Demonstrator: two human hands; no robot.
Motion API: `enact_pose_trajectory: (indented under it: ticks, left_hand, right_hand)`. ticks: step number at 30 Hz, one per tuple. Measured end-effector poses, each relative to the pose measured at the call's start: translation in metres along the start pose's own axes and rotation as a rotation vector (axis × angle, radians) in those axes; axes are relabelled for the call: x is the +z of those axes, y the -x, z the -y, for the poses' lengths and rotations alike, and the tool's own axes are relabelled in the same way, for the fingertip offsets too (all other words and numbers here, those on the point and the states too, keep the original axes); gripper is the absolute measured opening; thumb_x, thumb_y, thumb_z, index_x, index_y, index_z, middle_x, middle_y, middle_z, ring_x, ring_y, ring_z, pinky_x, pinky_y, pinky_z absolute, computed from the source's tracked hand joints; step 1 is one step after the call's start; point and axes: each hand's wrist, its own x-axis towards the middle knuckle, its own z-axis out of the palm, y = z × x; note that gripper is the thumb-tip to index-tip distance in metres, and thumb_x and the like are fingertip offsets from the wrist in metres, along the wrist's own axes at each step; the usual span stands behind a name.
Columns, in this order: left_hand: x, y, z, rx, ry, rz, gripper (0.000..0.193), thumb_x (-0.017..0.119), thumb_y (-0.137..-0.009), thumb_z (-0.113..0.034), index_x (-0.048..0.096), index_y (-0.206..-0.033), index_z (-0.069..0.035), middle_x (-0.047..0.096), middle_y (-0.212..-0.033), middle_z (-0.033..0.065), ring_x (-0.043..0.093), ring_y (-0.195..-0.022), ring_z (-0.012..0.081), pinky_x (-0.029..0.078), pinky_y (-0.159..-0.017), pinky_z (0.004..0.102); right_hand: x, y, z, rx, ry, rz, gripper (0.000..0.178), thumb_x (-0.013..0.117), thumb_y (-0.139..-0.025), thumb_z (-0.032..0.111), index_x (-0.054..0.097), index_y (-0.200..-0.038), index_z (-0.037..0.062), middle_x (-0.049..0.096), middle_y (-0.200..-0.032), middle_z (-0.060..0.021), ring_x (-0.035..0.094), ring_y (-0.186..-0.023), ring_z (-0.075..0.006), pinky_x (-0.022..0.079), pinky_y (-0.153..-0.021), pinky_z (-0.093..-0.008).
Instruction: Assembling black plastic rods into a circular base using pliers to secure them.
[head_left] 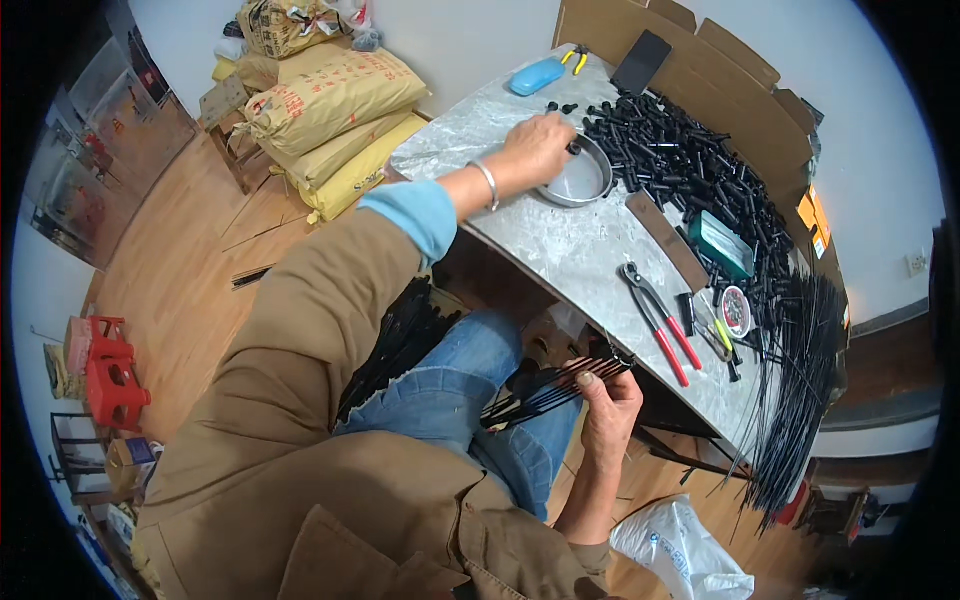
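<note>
My left hand (538, 148) reaches across to the far side of the table, over the rim of a round metal dish (606, 178). Its fingers are closed, with a small black part (574, 148) at their tips. Close to my lap and the table's front edge, my right hand (608, 405) grips a bundle of thin black rods (545, 392), thumb on top. The rods slant down to the left over my jeans. Beyond the dish lies a large heap of short black tube-like parts (680, 150).
The grey table (520, 235) carries red-handled pincers (660, 325), a brown bar (668, 240), a green box (722, 245), a tub of small pieces (735, 310), a blue case (537, 77) and long black rods (795, 390). Cardboard (690, 55) walls its back. Stacked sacks (340, 100) stand left.
</note>
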Motion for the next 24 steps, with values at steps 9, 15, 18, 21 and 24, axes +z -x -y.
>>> enact_pose_trajectory:
  ticks: [9,15,18,21,24]
  left_hand:
    - [0.022,-0.022,0.019,0.071,-0.341,0.281,0.009,0.055,-0.074,-0.005,0.060,-0.080,-0.001,0.063,-0.085,0.0172,0.064,-0.081,0.0348,0.051,-0.071,0.0450]
    - [-0.016,-0.026,-0.033,-0.182,0.181,0.359,0.019,0.061,-0.080,-0.015,0.064,-0.093,-0.001,0.066,-0.087,0.0132,0.063,-0.074,0.0261,0.049,-0.068,0.0363]
    - [-0.040,0.002,-0.087,-0.494,1.086,0.802,0.027,0.065,-0.084,-0.024,0.065,-0.104,-0.005,0.064,-0.087,0.0012,0.058,-0.075,0.0100,0.045,-0.068,0.0247]
    - [-0.038,0.042,-0.134,-0.649,1.390,0.926,0.023,0.064,-0.088,-0.022,0.064,-0.104,-0.006,0.064,-0.089,-0.0001,0.059,-0.080,0.0083,0.048,-0.073,0.0254]
    - [-0.041,0.065,-0.155,-0.863,1.591,0.936,0.025,0.062,-0.089,-0.020,0.064,-0.107,-0.002,0.064,-0.093,0.0036,0.061,-0.085,0.0119,0.050,-0.078,0.0287]
  right_hand:
    - [-0.007,-0.022,0.001,0.060,-0.050,0.015,0.015,0.070,-0.082,0.005,0.063,-0.093,-0.0032,0.067,-0.087,-0.0074,0.061,-0.077,-0.0138,0.050,-0.074,-0.0280]
    - [-0.013,-0.030,-0.003,0.154,-0.037,-0.020,0.011,0.066,-0.082,0.003,0.062,-0.089,-0.0025,0.067,-0.088,-0.0080,0.063,-0.083,-0.0154,0.050,-0.077,-0.0287]
    - [-0.013,-0.033,-0.007,0.169,-0.015,-0.012,0.015,0.065,-0.082,0.008,0.063,-0.091,-0.0030,0.067,-0.087,-0.0090,0.063,-0.079,-0.0156,0.050,-0.074,-0.0289]
    - [-0.015,-0.031,-0.002,0.134,0.016,0.011,0.023,0.067,-0.082,0.015,0.064,-0.095,-0.0031,0.068,-0.089,-0.0092,0.063,-0.078,-0.0153,0.051,-0.074,-0.0295]
    - [-0.018,-0.026,-0.003,0.121,-0.080,-0.001,0.016,0.071,-0.082,0.012,0.065,-0.093,0.0016,0.064,-0.082,-0.0003,0.057,-0.073,-0.0075,0.046,-0.069,-0.0226]
